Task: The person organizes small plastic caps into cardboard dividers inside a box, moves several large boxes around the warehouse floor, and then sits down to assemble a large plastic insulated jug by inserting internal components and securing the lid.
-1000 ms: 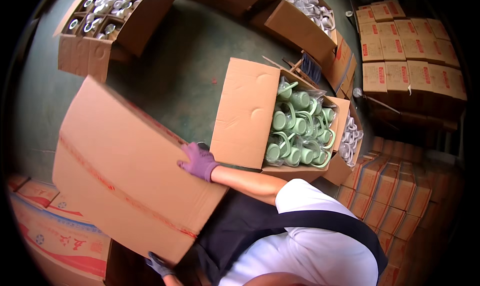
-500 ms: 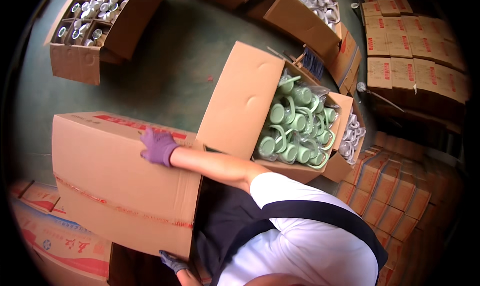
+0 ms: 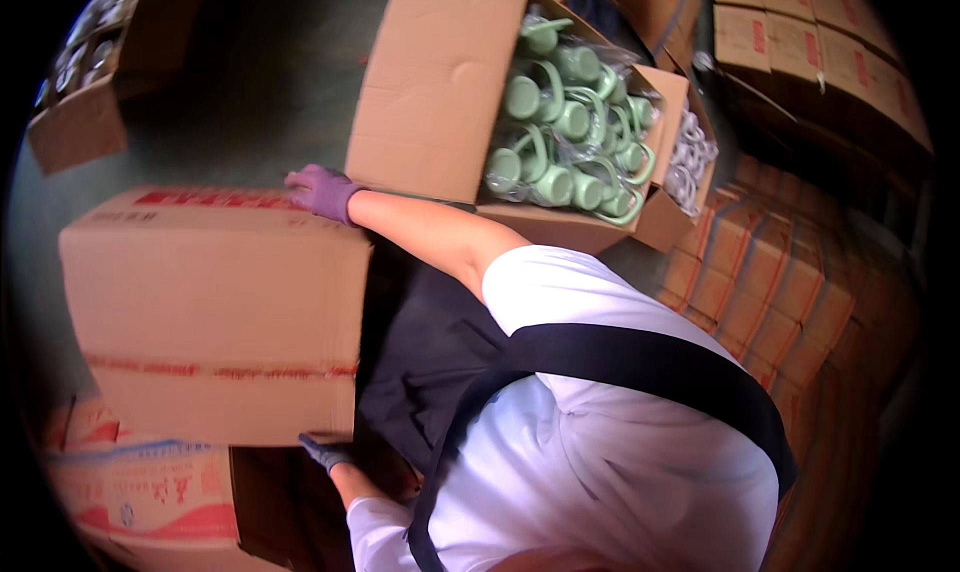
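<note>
The taped brown box [image 3: 215,302] sits at nine o'clock. The right hand [image 3: 325,193] lies over its upper edge at ten; the left hand [image 3: 325,452] meets its lower corner past seven. Whether either's fingers are clenched on it, I can't tell. Dark floor [image 3: 280,92] opens at eleven, bounded near twelve by the flap [image 3: 440,92] of a carton holding green cups [image 3: 521,98].

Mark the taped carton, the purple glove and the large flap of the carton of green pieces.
Taped carton [image 3: 213,307]: head view, middle of its broad face.
Purple glove [image 3: 324,193]: head view, on its back.
Large flap [image 3: 436,87]: head view, mid-panel.
</note>
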A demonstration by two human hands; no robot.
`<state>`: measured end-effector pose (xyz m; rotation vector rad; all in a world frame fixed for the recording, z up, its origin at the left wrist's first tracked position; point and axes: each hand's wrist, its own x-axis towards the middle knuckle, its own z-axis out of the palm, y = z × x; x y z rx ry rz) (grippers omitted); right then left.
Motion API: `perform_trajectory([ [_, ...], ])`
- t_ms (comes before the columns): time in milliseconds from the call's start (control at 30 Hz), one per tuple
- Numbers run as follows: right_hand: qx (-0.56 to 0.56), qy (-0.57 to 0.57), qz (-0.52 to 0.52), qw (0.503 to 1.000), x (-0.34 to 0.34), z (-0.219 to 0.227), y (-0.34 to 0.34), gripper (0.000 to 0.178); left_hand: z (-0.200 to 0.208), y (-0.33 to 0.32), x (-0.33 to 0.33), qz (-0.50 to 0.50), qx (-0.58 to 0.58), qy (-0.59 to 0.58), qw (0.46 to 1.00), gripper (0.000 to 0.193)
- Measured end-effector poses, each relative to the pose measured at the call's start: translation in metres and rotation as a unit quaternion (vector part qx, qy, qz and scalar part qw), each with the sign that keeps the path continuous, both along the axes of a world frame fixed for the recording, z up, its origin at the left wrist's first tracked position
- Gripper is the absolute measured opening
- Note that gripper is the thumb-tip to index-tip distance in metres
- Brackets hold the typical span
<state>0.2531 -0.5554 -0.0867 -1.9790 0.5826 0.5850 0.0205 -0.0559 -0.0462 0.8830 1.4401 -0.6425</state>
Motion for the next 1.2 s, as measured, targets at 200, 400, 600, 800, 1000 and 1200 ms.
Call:
perform_trajectory([
  [200,-0.399,0.041,0.289,0.869,-0.085,-0.069,-0.079,0.051,-0.039,0.074,-0.023,-0.192,0.095,-0.010,0.977,0.068],
  [400,-0.364,0.234,0.520,0.736,-0.192,-0.027,-0.092,0.043,-0.018,0.080,-0.026,-0.188,-0.033,-0.029,0.981,0.072],
  [600,-0.276,0.238,0.402,0.840,-0.253,-0.039,-0.091,0.041,0.020,-0.100,0.075,-0.036,0.008,0.074,0.997,0.072],
  [800,-0.065,0.140,0.002,0.988,-0.214,-0.028,-0.098,0.032,0.022,-0.284,0.124,-0.116,-0.077,-0.117,0.983,0.070],
  [1000,-0.021,-0.044,-0.249,0.967,-0.124,-0.022,-0.075,0.069,-0.007,-0.263,0.107,-0.102,-0.046,-0.132,0.985,0.069],
  [1200,-0.102,0.032,-0.222,0.969,0.027,-0.007,-0.030,0.110,-0.058,-0.156,0.197,0.107,-0.028,-0.159,0.981,0.058],
])
